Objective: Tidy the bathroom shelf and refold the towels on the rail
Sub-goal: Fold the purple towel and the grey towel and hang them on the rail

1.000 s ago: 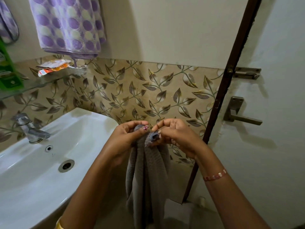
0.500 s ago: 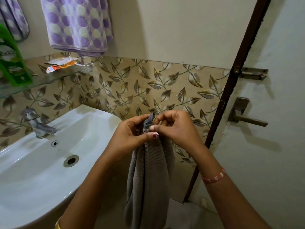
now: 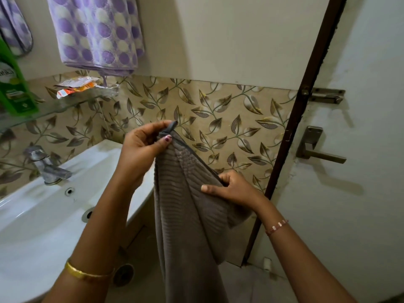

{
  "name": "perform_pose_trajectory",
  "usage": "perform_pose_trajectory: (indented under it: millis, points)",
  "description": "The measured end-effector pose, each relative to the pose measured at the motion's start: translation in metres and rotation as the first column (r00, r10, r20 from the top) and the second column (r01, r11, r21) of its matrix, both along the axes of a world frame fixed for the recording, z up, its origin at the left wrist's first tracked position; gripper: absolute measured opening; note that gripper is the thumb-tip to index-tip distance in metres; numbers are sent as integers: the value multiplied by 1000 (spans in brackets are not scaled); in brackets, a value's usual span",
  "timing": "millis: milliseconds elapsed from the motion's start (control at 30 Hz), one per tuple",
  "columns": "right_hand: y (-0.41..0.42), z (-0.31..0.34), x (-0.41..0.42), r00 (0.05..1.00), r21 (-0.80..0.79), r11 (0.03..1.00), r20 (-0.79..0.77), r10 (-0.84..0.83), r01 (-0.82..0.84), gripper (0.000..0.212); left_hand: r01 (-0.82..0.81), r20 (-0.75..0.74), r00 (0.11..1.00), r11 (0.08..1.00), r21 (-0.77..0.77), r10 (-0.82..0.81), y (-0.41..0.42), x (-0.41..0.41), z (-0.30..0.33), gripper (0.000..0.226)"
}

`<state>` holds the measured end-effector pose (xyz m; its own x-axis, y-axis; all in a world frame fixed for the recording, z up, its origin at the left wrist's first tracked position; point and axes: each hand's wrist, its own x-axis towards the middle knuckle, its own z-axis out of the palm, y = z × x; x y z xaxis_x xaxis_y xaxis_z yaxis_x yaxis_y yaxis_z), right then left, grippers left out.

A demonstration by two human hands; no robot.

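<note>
I'm watching the grey towel [image 3: 188, 206] hanging right in front of me, and the hands are no longer bunched together at its top. The left hand [image 3: 142, 152] is holding its corner high, thumb and fingers pinching it. The right hand [image 3: 231, 189] has just slid down and away along the upper edge and is now pinching that edge lower on the right, so the two hands are sitting well apart with a taut line of hem between them. The rest of the cloth is drooping in loose folds toward the floor, beside the white sink [image 3: 43, 215].

I'm reading that as the towel being opened out, the first step of a refold, with the fold itself not yet made.

Further back, the glass shelf [image 3: 54, 108] is carrying a green bottle [image 3: 15, 88] and a crumpled orange sachet [image 3: 76, 86]; I'm judging that part of the job still open. Above it, the purple dotted towel [image 3: 96, 33] is hanging against the wall; its rail is out of sight. Over on the right, the door handle [image 3: 317, 149] is sitting untouched.
</note>
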<state>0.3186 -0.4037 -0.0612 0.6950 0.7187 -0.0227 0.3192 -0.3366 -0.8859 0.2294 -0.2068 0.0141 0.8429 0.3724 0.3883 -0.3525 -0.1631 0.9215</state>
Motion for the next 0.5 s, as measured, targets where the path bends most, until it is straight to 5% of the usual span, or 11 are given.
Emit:
perform_pose_trajectory:
  millis: [67,167,267,333,367,500]
  points:
    - [-9,-14,12,995,-235,968,65,-74,87,62,-102,2,995,995,3,102,12,2,5,33]
    - [-21,-28,26,985,-450,881,152,-82,143,60,-196,10,981,980,31,196,30,3,10,31]
    - [-22,-21,38,878,-583,727,475,-57,362,53,-270,-17,962,957,103,273,37,8,5,35]
    - [-25,-7,43,730,-502,670,678,-89,548,48,-343,-38,935,925,163,353,41,9,0,36]
    - [-29,0,45,671,-389,714,725,-152,582,44,-378,-41,918,903,203,393,45,10,-3,36]
    - [-40,31,44,546,177,859,707,-451,480,37,-537,16,807,723,434,590,62,12,-13,36]
